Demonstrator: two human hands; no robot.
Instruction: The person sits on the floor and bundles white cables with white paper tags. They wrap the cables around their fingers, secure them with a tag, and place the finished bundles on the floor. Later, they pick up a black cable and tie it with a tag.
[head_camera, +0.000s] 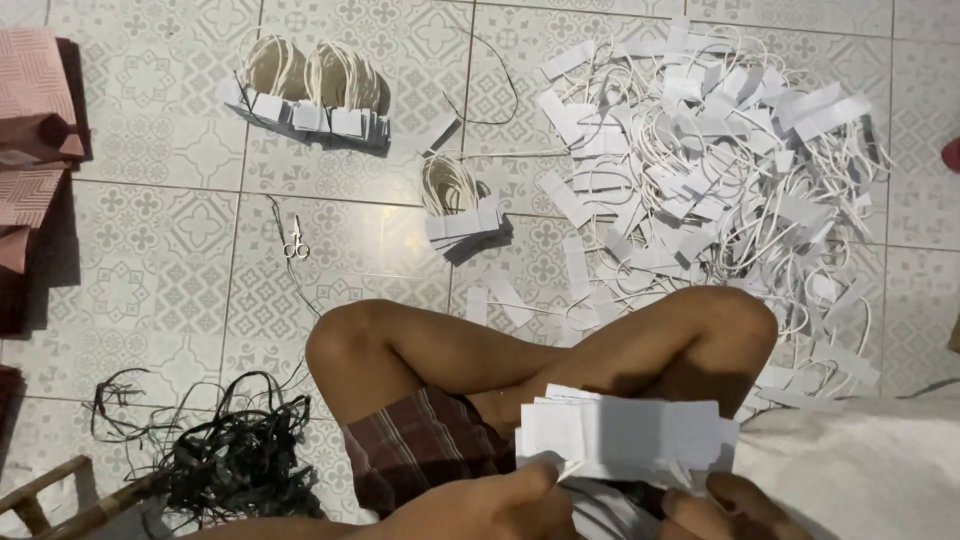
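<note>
A stack of white paper strips (628, 438) is lying at the lower middle of the frame, its long axis running left to right across the person's lap, just below the crossed legs (520, 350). The left hand (500, 505) is pinching the stack's lower left edge, fingers closed on the paper, while the right hand (730, 505) is closing on the lower right corner (only its knuckles are showing, so how many strips it is gripping I cannot tell). Both hands are sitting directly under the stack, one at each end, so neither is nearer than the other. Outward, a large loose heap of strips with white cord loops (720, 150) is spreading over the tiled floor (160, 260) at the upper right, well apart from the hands. Small bundled sets (462, 205) are resting at upper centre, two more bundles (315, 95) at upper left. Small scissors (295, 243) are lying left of centre, and a tangle of black ties (235, 455) is sitting at the lower left.
</note>
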